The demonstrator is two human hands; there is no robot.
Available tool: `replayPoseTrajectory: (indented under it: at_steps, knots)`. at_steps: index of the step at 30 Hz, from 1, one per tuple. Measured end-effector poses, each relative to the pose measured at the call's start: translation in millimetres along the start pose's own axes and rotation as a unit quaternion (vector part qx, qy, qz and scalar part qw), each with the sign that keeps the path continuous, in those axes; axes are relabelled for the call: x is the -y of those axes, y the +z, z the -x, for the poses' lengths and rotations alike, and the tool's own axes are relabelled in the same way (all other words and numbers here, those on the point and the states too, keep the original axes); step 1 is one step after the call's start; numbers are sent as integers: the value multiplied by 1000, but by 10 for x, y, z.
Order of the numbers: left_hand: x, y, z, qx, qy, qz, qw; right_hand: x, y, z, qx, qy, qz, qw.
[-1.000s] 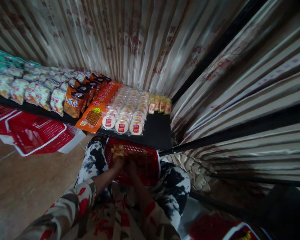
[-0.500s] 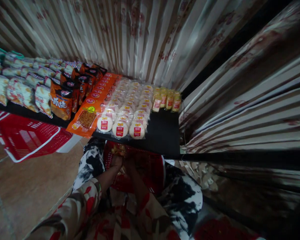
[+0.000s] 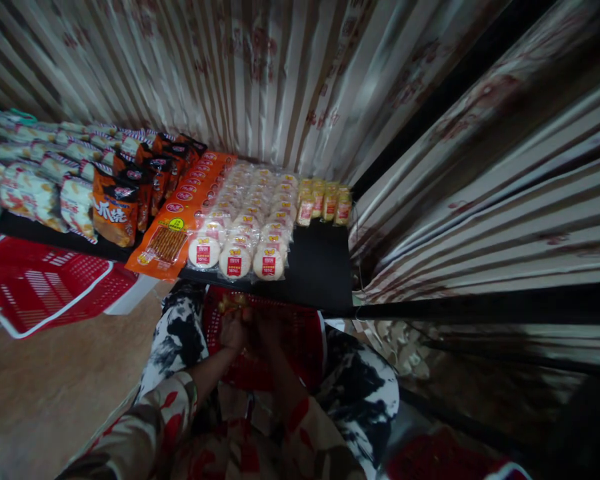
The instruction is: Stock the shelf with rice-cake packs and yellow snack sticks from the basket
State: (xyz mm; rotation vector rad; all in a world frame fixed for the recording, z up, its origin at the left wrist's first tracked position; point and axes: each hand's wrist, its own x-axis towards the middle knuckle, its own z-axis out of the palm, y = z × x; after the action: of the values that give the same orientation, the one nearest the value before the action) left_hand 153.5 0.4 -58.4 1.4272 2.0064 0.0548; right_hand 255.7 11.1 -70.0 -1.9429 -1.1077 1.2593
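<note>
Nearest, the person's patterned sleeves run forward over black-and-white trousers to a red basket [image 3: 290,347] resting on the lap. Both hands meet inside it: the left hand [image 3: 233,333] is curled at the basket's far left corner, right against a small yellow packet [image 3: 231,304], and whether it grips that packet is too dark to tell. The right hand [image 3: 260,330] lies just beside it, touching or nearly so, its fingers lost in shadow, so how wide it stands cannot be told.

Directly beyond the basket the near edge of a black shelf [image 3: 320,273] overhangs it, close above the hands. On the shelf, round cake packs [image 3: 250,220] fill the middle, an orange snack pack [image 3: 173,223] lies to their left, and a row of yellow packets [image 3: 325,203] stands far right. Bare shelf shows right of the cakes. Another red basket [image 3: 45,287] sits below at left. Striped curtain [image 3: 260,73] closes the far side and the right.
</note>
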Motion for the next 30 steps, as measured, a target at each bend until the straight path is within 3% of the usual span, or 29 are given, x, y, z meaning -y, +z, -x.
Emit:
replayPoseTrajectory:
  at_steps: [7,13,19,23,30]
  knots:
    - [-147,-56,181,-5,100,29,995,272,-400,50,-13,-39,-20,999]
    - [-246,-119,342,-14,104,82,991,517,-632,233,-15,-73,30,997]
    - [-311,-209,562,-55,121,125,983,688,-793,460,-46,-136,35,989]
    - [-371,-280,667,-92,151,194,965,788,-859,623,-66,-133,-10,989]
    - [-626,-482,849,-108,184,283,935,911,-929,779,-139,-146,-102,974]
